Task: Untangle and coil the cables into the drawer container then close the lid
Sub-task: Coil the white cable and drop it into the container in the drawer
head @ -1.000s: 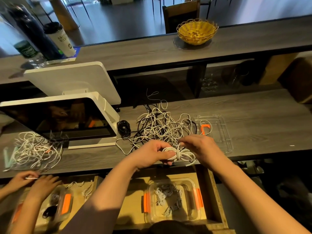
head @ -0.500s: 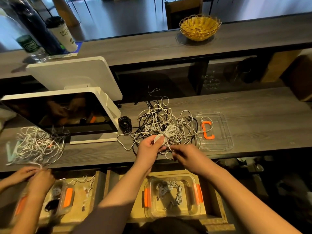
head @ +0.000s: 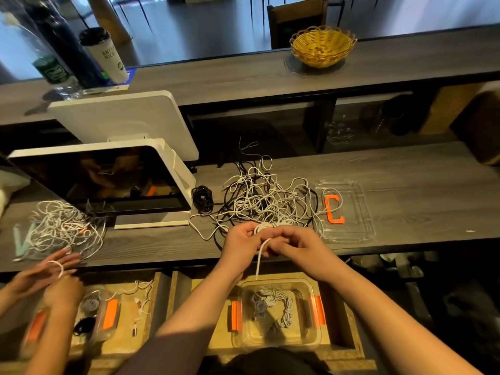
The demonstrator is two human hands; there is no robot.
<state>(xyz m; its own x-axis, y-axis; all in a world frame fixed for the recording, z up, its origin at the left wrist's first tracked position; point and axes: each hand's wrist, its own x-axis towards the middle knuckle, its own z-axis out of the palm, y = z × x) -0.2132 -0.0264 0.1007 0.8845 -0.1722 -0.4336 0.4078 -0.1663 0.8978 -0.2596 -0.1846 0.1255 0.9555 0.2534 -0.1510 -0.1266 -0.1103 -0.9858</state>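
Observation:
A tangle of white and black cables [head: 265,201] lies on the grey counter. At its near edge my left hand [head: 240,246] grips a small white cable coil [head: 263,228], and my right hand [head: 297,246] pinches the same white cable right beside it. One strand hangs down from my hands toward the clear container [head: 311,293] with orange clips in the open drawer below, which holds several coiled cables. The clear lid [head: 359,212] with an orange clip rests on the counter to the right of the tangle.
A white screen terminal [head: 108,182] stands at the left. A coiled black cable [head: 203,198] lies beside it. Another person's hands [head: 46,277] work a second cable pile [head: 59,228] at far left. A yellow basket [head: 322,47] sits on the upper shelf.
Both hands have drawn back toward the counter's front edge with the white coil. A strand now hangs from them down over the drawer container.

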